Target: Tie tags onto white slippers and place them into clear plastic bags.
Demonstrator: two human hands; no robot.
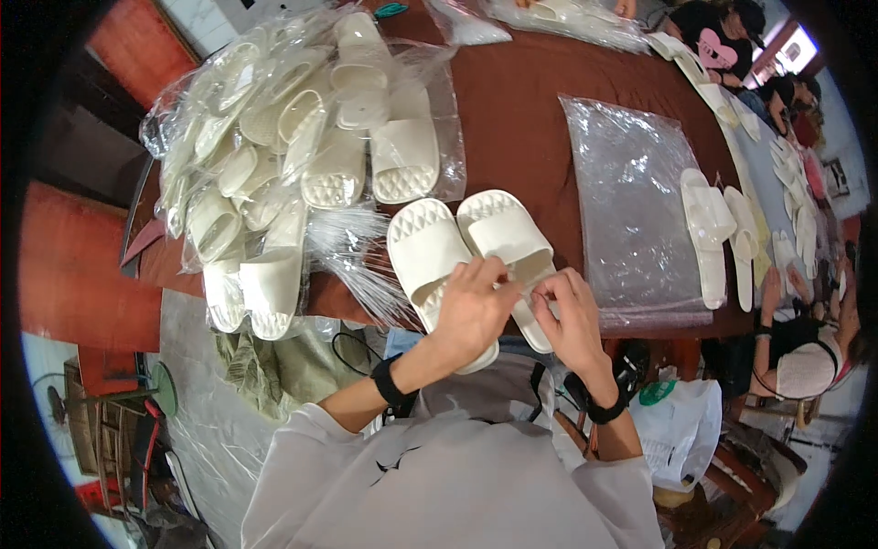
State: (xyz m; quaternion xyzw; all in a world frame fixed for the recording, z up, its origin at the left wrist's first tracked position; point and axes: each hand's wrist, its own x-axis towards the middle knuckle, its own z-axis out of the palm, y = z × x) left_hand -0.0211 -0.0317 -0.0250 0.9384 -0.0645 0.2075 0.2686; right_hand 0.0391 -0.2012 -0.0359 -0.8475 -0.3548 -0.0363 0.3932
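A pair of cream slide slippers (430, 247) lies side by side at the table's near edge, toes pointing away from me. Over their footbeds, my left hand (476, 306) is closed, its fingertips at the inner edges of the two slippers. Close beside it, my right hand (572, 316) is closed in a pinch above the right slipper. Whatever thin thing may be between the fingertips is too small to make out. Left of the pair is a bundle of thin clear plastic ties (361, 261), fanned out along the table edge.
Bagged cream slippers (274, 137) are heaped at the left. A stack of clear plastic bags (631, 210) lies flat at the right, with loose slippers (706, 229) beside it on the brown tablecloth (512, 110). Other people (718, 41) sit along the right side.
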